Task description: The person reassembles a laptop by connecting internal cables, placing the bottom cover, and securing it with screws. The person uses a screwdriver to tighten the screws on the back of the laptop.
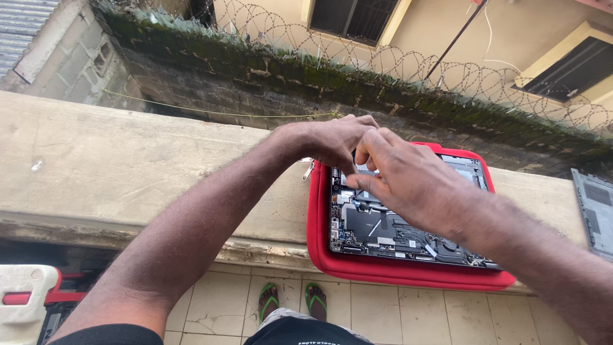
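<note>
An opened laptop point(383, 230) with its bottom cover off lies on a red padded sleeve point(396, 271) on top of a concrete ledge point(128, 172). Circuit boards and a dark battery show inside it. Both hands meet over the laptop's far left part. My left hand point(332, 140) curls its fingers down at that spot. My right hand point(402, 176) crosses over the laptop with fingertips pinched against the left hand's fingers. What the fingertips hold is hidden.
A grey laptop bottom cover point(597, 207) lies on the ledge at far right. A mossy wall topped with razor wire point(383, 64) runs behind. Below, a tiled floor point(211, 306), my green sandals point(290, 300) and a red and white case point(25, 300) at lower left.
</note>
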